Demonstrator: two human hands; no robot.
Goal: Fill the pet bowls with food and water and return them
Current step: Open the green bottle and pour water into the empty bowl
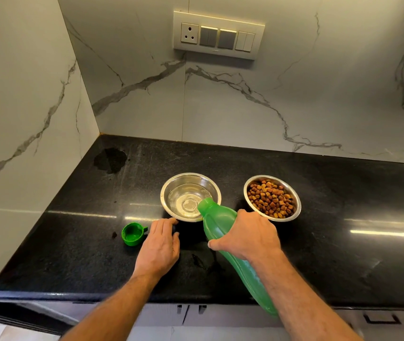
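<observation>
Water step in progress: right hand (247, 236) gripping green bottle (217, 223), tilting mouth over left steel bowl (171, 183), water pooling inside. Left hand (158, 244) resting flat, fingers straight, at bowl's near rim. Food bowl (250, 183) just right, already holding kibble (271, 199). Next, likely: righting bottle, refitting cap (132, 234) lying left of hand, carrying bowls back.

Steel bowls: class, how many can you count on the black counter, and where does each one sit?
2. The water bowl sits at the middle, under the green bottle's mouth; the kibble bowl stands apart to its right. None seems hidden.

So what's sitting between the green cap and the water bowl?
Head view: only the left hand, flat on the black counter, its fingers reaching the water bowl; green cap beside it.
</observation>
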